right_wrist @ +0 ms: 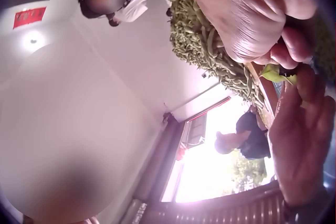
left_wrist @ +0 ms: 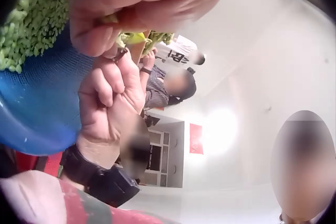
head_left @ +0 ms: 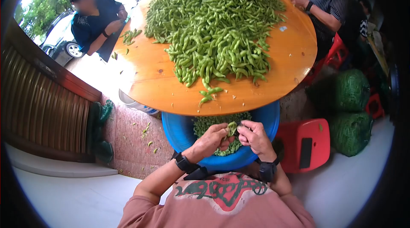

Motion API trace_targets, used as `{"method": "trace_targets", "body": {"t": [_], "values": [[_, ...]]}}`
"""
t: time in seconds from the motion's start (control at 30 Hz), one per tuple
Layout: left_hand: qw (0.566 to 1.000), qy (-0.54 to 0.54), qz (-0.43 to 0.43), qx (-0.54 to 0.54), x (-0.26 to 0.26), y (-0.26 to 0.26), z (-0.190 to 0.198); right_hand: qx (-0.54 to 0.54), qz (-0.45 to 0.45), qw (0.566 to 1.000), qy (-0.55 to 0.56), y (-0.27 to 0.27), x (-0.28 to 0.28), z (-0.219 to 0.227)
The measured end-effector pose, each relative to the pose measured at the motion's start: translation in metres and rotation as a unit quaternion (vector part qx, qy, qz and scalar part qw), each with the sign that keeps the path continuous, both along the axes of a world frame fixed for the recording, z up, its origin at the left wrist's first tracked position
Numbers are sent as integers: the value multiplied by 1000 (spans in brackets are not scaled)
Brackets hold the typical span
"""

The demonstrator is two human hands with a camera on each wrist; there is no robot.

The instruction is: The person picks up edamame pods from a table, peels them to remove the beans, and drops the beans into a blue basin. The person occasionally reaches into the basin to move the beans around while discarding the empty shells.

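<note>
Over a blue basin (head_left: 170,132), both hands meet at a green soybean pod (head_left: 232,128). My left hand (head_left: 212,137) grips it with curled fingers and thumb. From the other side my right hand (head_left: 256,137) pinches at it, a small dark piece showing by the thumb. In the left wrist view the pod (left_wrist: 135,38) shows yellow-green between the two hands' fingertips. The right wrist view has the pod (right_wrist: 274,74) below the right hand's (right_wrist: 247,16) curled fingers, beside the left fingers. Shelled green beans (head_left: 205,125) lie in the basin beneath.
A large heap of soybean pods (head_left: 218,27) covers much of the round wooden table (head_left: 145,76), whose edge overhangs the basin. A red plastic stool (head_left: 318,145) stands right, near stuffed green net sacks (head_left: 351,89). Other people (head_left: 96,19) stand or sit around the table.
</note>
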State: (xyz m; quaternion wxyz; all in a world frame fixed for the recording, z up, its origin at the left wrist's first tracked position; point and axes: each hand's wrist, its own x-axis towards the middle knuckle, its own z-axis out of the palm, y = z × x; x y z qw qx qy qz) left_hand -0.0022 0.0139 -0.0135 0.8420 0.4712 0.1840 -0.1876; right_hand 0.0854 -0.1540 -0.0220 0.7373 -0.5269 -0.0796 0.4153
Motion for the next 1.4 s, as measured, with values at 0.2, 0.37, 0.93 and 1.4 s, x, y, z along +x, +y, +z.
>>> {"method": "trace_targets", "body": {"t": [0.2,0.37,0.93,1.4], "values": [[998,-43,39,-27,-4,-1,-23,-97,-44,971,-213,6,-12,-6],[853,-178,-143,469,-12,8,18,-146,-27,959,-243,-46,-1,45],[622,-303,138,708,15,60,36,-240,-57,841,-481,-44,5,56],[924,-187,57,330,-13,-2,15,-29,25,991,-130,-3,-8,41]]}}
